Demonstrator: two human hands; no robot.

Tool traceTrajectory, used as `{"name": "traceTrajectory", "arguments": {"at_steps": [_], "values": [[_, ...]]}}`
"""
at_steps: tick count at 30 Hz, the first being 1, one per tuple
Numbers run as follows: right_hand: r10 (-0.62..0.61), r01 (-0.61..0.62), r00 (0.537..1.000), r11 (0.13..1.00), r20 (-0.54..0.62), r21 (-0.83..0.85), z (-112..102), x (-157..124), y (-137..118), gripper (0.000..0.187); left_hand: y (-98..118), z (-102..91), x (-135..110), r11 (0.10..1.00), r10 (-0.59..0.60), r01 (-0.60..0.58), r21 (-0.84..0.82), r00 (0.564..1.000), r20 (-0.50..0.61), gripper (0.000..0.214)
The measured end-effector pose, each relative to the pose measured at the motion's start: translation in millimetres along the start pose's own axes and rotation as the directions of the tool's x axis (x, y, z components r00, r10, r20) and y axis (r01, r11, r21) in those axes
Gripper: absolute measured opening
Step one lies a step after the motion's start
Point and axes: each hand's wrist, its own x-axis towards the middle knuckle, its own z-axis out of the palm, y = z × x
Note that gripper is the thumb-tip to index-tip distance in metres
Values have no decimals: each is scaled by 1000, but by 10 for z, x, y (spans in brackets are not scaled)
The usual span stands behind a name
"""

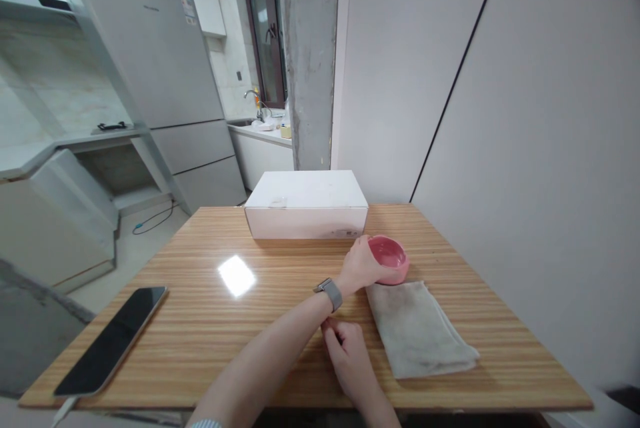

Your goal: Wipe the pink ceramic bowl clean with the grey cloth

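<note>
Gripping the pink bowl [389,257] just behind the folded cloth [417,328], the left hand [357,267] wraps its near rim, best kept level, while the right hand [350,355] rests loosely curled, empty.

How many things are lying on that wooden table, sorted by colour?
Pink: 1, the bowl, held by the left hand
White: 1, the box
Grey: 1, the folded cloth
Black: 1, the phone
Total: 4

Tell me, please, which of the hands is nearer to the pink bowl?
Left. The left hand grips the pink bowl at its near-left rim; the right hand rests on the table, closer to the person, beside the folded cloth.
</note>
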Motion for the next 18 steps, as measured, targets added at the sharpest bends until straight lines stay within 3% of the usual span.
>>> {"name": "traceTrajectory", "arguments": {"at_steps": [4,9,14,16,18], "values": [[4,-6,999,1000,44,28,-29,19,-40,43,-39,-319,-197,1000,25,-23,17,992,-120,68],[-29,28,993,1000,118,9,-46,30,-83,42,-87,-1070,-605,999,-18,29,35,960,-278,76],[-39,41,992,999,123,-17,-28,18,-56,43,-350,-1836,-868,967,-73,179,183,878,-472,76],[-29,33,990,999,135,-28,-19,15,-38,43,-510,-2079,-924,932,-117,281,230,831,-543,78],[-17,23,990,999,140,-40,-15,13,-25,43,-662,-2271,-970,914,-129,321,248,810,-571,77]]}}
